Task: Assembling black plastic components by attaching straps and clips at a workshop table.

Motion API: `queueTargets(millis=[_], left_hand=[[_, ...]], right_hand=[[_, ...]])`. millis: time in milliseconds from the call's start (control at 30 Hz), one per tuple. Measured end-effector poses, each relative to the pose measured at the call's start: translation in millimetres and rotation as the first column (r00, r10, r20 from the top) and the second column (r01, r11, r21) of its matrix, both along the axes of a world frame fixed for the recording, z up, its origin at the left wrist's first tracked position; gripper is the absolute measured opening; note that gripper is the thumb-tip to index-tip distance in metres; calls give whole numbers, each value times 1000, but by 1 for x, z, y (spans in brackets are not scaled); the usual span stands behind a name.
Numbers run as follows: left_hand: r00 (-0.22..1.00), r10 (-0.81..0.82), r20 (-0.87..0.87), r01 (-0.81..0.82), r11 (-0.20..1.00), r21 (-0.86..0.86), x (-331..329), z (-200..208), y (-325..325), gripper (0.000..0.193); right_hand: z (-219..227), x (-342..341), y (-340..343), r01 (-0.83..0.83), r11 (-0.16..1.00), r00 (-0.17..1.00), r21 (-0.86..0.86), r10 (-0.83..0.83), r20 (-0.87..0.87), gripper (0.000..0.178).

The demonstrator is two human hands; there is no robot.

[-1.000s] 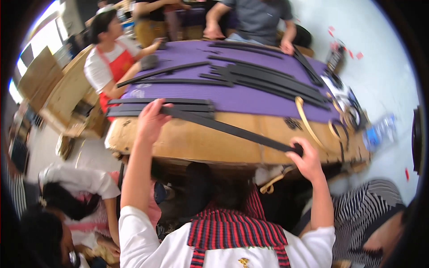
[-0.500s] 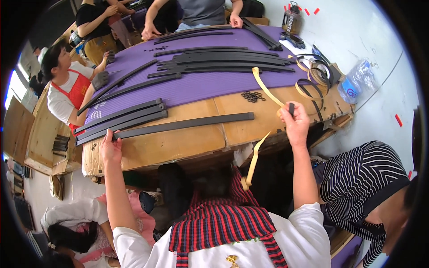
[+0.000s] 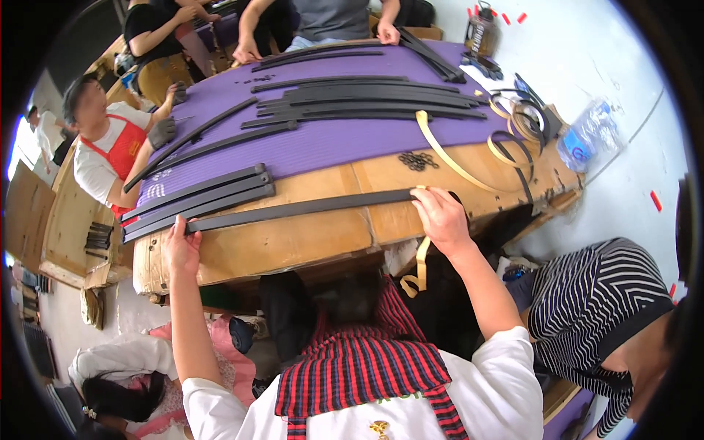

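A long flat black bar (image 3: 308, 209) lies across the near edge of the cardboard-covered table. My left hand (image 3: 182, 246) grips its left end between thumb and fingers. At the bar's right end my right hand (image 3: 444, 220) is closed, fingertips pressed down there. A bit of pale yellow strip shows at those fingertips, and a curled pale yellow strip (image 3: 422, 268) hangs below the hand. What exactly lies under the right fingers is hidden. Behind that hand, a longer yellow tape (image 3: 440, 150) arcs over the table toward some loose coils.
Several black bars (image 3: 205, 192) lie left, others (image 3: 367, 99) on the purple mat (image 3: 323, 150). Small black rings (image 3: 418, 160) sit beyond my right hand, tape coils (image 3: 524, 125) and a plastic bottle (image 3: 590, 136) far right. Co-workers stand left and opposite; people sit close on both sides.
My right hand has moved left and down from above the table to the bar's right end, bringing the strip along. My left hand stays on the left end.
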State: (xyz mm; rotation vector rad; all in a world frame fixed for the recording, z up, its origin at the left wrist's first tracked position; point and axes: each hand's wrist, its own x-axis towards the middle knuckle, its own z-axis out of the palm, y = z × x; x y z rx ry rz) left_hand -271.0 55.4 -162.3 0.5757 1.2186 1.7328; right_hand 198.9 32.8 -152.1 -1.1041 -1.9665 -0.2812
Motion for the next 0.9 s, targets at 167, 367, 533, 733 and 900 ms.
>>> queueTargets(millis=[167, 367, 533, 733, 900], left_hand=[[1000, -5, 19, 5, 1000, 4, 6, 7, -5, 17], [156, -211, -965, -330, 910, -252, 6, 39, -22, 32], [-105, 247, -963, 295, 933, 207, 82, 33, -23, 18], [-105, 255, -961, 623, 770, 137, 164, 16, 3, 19], [-78, 238, -968, 670, 732, 126, 152, -8, 23, 21]], right_hand=[[2, -5, -2, 76, 997, 996, -20, -75, 37, 20], [3, -10, -1, 83, 992, 997, -91, -83, 4, 19], [5, -15, -2, 106, 991, 992, -86, -111, -58, 20], [-25, -13, 5, 156, 987, 971, -48, -162, -173, 22], [-21, -27, -52, 210, 974, 910, -85, -227, -347, 26]])
